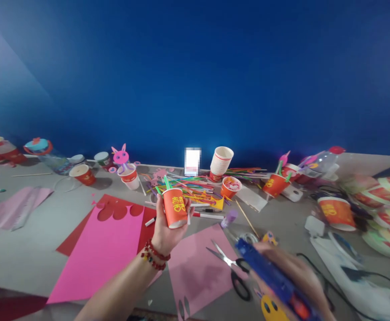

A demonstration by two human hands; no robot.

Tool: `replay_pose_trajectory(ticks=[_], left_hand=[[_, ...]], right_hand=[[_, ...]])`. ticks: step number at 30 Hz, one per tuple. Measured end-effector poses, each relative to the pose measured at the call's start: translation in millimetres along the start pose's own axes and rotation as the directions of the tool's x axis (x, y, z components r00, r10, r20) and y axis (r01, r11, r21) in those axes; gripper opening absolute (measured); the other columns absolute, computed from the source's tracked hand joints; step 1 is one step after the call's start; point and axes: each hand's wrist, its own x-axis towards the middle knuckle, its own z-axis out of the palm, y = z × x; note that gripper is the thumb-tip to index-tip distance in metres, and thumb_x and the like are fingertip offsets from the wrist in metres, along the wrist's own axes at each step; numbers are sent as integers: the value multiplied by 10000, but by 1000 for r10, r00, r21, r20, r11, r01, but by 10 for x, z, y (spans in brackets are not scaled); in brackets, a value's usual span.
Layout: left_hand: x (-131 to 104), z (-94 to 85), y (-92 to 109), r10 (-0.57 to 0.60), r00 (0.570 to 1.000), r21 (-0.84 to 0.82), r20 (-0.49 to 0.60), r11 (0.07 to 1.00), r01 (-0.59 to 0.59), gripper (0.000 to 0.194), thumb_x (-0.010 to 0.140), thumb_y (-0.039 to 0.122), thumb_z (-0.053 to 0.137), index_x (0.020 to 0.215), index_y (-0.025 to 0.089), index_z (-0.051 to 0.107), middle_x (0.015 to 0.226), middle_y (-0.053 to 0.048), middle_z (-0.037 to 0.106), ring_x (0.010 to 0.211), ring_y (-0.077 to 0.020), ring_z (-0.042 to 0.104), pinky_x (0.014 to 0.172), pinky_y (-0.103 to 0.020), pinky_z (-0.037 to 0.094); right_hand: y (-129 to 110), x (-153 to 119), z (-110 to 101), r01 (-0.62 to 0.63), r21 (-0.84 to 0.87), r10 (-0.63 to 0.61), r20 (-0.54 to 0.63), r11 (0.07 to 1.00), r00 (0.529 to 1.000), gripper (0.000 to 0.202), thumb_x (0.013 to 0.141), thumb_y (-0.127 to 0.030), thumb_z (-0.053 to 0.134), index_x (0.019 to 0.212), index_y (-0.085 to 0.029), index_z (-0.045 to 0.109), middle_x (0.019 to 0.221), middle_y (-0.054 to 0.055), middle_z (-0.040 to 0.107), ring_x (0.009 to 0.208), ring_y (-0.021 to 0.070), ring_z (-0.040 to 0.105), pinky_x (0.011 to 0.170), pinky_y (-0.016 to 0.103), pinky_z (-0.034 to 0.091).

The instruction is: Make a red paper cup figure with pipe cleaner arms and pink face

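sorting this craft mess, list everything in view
Printed paper cup: one, red, left hand
Gun-shaped tool: one, blue, right hand
Steel scissors: one, black-handled, front
Scalloped sheet: one, bright pink, left
Sheet beneath it: one, red, left
Plain sheet: one, pale pink, under scissors
Thin craft strips: many, multicoloured, back
Nested cups: stack, white, back
Rabbit-eared figure: one, pink, left
Capped bottle: one, clear, right
Lidded jar: one, clear, left
Other cups: several, mostly red, both sides
Smaller bits: uncounted, mixed
Tabletop: one, grey, beneath
Wall: one, blue, behind
Left hand: one, red bracelets, centre
Right hand: one, front right
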Motion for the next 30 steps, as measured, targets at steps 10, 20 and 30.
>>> replay_pose_trajectory(ticks=[10, 20, 30], left_hand=[[-29, 95, -56, -33, 998, -133, 48, 990, 39, 524, 891, 597, 558, 1108, 130, 656, 954, -129, 739, 942, -261, 718, 980, -485, 529], [-85, 122, -128, -27, 998, -138, 56, 990, 34, 546, 896, 617, 542, 1146, 142, 641, 966, -135, 733, 955, -269, 716, 955, -497, 546], [-91, 134, -160, -7, 999, -131, 41, 991, 13, 569, 889, 623, 551, 1126, 113, 644, 960, -153, 736, 920, -258, 723, 949, -496, 551]], right_hand=[[-411, -44, 550, 206, 149, -246, 337, 967, 909, 10, 852, -246, 541, 860, -249, 546, 727, 31, 632, 578, 195, 600, 541, 267, 414], [-508, 13, 616, 247, 107, -268, 286, 963, 920, 94, 807, -166, 512, 857, -245, 503, 704, 12, 607, 536, 178, 579, 513, 254, 376], [-541, 27, 614, 288, 85, -300, 221, 954, 928, 136, 770, -107, 481, 816, -236, 489, 659, -4, 582, 484, 159, 557, 482, 242, 348]])
